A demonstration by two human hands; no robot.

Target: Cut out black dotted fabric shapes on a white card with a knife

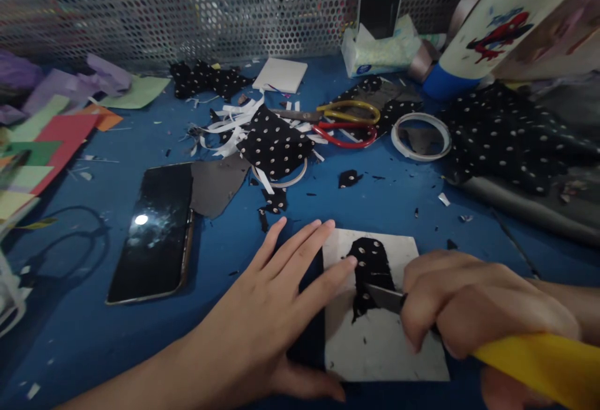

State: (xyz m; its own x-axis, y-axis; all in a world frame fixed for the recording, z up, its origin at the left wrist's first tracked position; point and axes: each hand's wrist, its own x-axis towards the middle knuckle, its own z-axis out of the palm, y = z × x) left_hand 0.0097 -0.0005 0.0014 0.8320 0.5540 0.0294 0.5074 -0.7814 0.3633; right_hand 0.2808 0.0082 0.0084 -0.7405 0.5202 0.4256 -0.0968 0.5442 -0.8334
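A white square board [389, 354] lies before me on the blue table. On it sits a small black scrap with white dots [372, 260], ragged at its lower end. My left hand [281, 291] is spread flat, the index fingertip at the scrap's left edge and the thumb by the board's lower left corner. In my closed right hand [482, 297] is a yellow-handled utility knife [539, 360]. Its blade rests on or just over the lower part of the scrap; contact is hard to tell.
Red and yellow scissors [347, 125], a tape roll [422, 137] and a dotted black scrap [276, 141] lie further back. Left are a phone [154, 235] and coloured papers [60, 147]. Right is a larger dotted black sheet [520, 138]. A perforated metal panel [187, 10] stands behind.
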